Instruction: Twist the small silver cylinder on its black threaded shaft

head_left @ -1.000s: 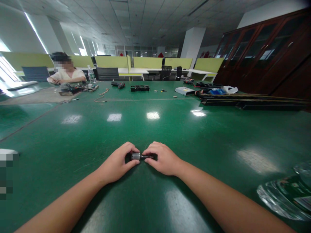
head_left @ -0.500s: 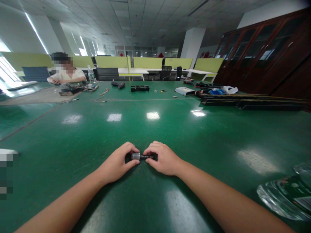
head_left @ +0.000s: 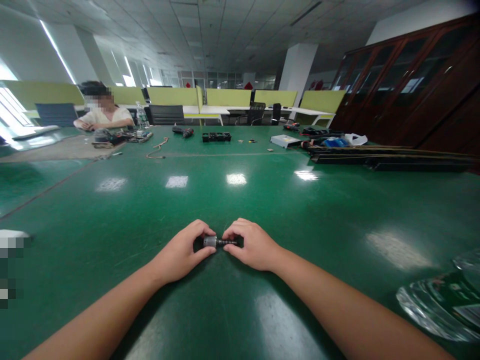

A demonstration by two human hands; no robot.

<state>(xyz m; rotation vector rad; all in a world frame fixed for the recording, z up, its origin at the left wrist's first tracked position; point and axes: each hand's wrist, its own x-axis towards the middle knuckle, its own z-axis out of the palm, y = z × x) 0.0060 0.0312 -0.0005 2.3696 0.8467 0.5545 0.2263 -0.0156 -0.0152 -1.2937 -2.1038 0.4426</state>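
Observation:
A small part with a grey metal cylinder (head_left: 210, 241) and a thin, dark ribbed shaft lies level between my hands, close to the green tabletop. My left hand (head_left: 185, 251) is closed around the cylinder end, thumb below and fingers above. On the shaft side, my right hand (head_left: 250, 243) curls its thumb and fingers around the ribbed shaft (head_left: 228, 242). Both fingertip pairs come close together near the middle of the part. The far end of the cylinder lies partly in the shadow of my left palm.
A clear plastic bottle (head_left: 442, 305) stands at the right front. Across the green table (head_left: 262, 205) are a black part (head_left: 216, 136), a power drill (head_left: 183, 131), a cable (head_left: 157, 149), a silver box (head_left: 284, 141) and black rails (head_left: 382, 157). A person (head_left: 103, 112) sits at the far left.
My hands and the metal part keep nearly the same place and grip. The view has shifted very slightly.

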